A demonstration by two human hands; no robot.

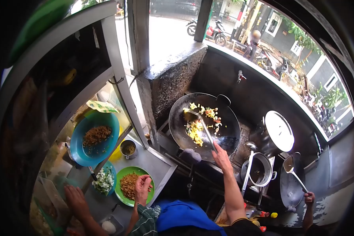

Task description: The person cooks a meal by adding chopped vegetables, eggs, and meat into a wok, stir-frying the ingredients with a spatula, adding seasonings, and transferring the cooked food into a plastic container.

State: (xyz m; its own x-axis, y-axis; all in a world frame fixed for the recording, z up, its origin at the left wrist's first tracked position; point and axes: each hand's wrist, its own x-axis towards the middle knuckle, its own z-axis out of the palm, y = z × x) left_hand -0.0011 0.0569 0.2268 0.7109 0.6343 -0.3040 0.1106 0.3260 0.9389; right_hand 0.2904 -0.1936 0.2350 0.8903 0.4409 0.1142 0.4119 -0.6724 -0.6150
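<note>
My right hand (223,159) is closed round the handle of a long wok spatula (205,130). The spatula's head rests in the large black wok (228,137), among scrambled egg (194,131) and chopped pieces. My left hand (142,189), fingers curled together, hovers over the right side of a green plate (148,176). A heap of brown fried rice (128,184) lies on that plate. Whether the left fingers pinch anything is too small to tell. Beside the plate, a blue-green dish (111,169) holds chopped white and green vegetables (103,182).
Another person's hand (76,200) is at the far left; another hand (309,198) at right grips a ladle (297,177) over a smaller wok (289,192). A blue bowl (78,151), metal cup (129,149), lidded pot (279,131) and saucepan (269,177) stand around.
</note>
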